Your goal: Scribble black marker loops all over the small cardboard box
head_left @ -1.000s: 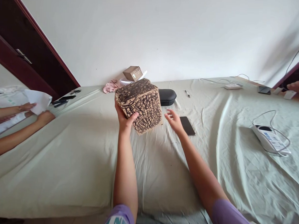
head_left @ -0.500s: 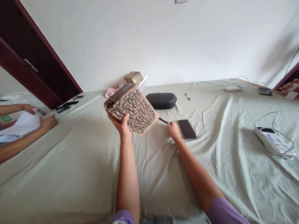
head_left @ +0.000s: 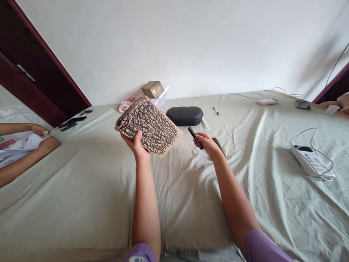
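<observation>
My left hand grips a cardboard box by its lower left edge, thumb on the front face. Dark looping scribbles cover most of that face, and a bare brown strip runs along its right side. The box is tilted and held above the cloth. To its right, my right hand holds a black marker between the fingers, its upper end pointing up and left, apart from the box. Partly hidden behind my right hand lies a dark phone.
Behind the box lie a black oval case, a small carton, a pink cloth and a pen. A white power strip with a cable sits right. Another person's hands hold white material at left; a further person's hand shows far right.
My right hand has pulled the marker away from the box and turned it upright in its fingers. The box has tipped slightly, so less of its dark upper side shows.
</observation>
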Motion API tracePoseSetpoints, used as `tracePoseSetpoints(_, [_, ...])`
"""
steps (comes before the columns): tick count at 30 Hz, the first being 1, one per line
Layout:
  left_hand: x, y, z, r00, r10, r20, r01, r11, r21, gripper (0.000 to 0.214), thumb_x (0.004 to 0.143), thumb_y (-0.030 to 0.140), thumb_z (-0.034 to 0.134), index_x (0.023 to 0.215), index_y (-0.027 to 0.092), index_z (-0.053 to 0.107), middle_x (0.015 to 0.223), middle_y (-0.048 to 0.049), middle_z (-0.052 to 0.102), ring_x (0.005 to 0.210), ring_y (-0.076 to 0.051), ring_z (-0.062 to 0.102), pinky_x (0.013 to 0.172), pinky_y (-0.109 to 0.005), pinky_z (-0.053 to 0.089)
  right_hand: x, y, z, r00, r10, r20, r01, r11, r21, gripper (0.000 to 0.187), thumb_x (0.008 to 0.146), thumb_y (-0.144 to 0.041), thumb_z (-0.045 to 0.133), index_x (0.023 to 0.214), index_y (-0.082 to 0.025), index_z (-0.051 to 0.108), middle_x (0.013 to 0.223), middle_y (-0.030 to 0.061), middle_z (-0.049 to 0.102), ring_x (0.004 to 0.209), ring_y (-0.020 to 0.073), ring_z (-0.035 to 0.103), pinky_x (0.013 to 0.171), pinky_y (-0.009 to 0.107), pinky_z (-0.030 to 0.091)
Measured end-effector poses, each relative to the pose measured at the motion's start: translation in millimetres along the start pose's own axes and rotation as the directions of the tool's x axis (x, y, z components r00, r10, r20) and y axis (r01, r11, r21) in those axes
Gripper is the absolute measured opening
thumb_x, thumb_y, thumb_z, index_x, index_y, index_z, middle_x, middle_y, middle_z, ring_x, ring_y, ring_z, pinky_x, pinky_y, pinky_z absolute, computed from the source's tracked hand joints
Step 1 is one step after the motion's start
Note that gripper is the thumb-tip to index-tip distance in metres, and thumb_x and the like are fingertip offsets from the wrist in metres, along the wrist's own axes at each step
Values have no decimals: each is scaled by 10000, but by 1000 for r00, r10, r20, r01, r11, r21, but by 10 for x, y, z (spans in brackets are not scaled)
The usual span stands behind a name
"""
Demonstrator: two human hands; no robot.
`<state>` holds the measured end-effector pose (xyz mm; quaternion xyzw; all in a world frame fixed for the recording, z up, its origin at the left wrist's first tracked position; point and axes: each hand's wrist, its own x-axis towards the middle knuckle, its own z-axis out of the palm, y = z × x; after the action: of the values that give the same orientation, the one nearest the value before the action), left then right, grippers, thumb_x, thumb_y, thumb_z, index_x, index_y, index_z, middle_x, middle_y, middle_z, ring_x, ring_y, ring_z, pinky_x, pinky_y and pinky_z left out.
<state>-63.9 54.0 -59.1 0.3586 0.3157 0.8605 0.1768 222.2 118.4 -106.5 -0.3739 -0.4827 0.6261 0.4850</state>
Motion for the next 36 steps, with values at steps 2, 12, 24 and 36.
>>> tracePoseSetpoints(2, [1, 1, -7, 1000, -1, 8, 1, 1000, 5, 1022, 754, 438, 796, 1668, 326, 353, 1701, -128, 519, 1514, -320, 587, 1247, -473, 510, 10, 25, 50, 999, 38, 21, -38, 999, 24, 432, 832, -559, 786, 1006, -181, 673, 676, -37, 554, 533, 107, 433, 552, 264, 359])
tracePoseSetpoints(12, [28, -21, -50, 1000, -7, -1, 7, 1000, -9, 1030, 739, 420, 801, 1661, 298, 358, 1712, -141, 505, 1533, -318, 569, 1252, -464, 509, 31, 44, 106, 996, 33, -83, -59, 943, -329, 349, 1057, -544, 458, 1024, -222, 591, 752, -42, 446, 561, 117, 385, 593, 273, 365])
tracePoseSetpoints(24, [52, -68, -66, 998, -11, 64, 10, 1000, 23, 1080, 755, 449, 829, 1708, 331, 334, 1709, -107, 513, 1572, -308, 537, 1290, -448, 473, 38, 411, 202, 959, 33, -280, -273, 352, -895, 357, 1090, -396, 572, 1377, -233, 709, 1246, 202, 768, 1229, 369, 703, 999, 446, 507])
tracePoseSetpoints(36, [83, -126, -94, 987, -153, 57, 153, 988, 2, 1087, 720, 335, 865, 1690, 326, 374, 1665, -121, 572, 1487, -304, 623, 1239, -441, 522, -79, -121, 105, 962, 165, -219, -252, 221, -942, 406, 845, -76, 726, 1246, -127, 770, 1029, 178, 797, 817, 294, 762, 811, 391, 523])
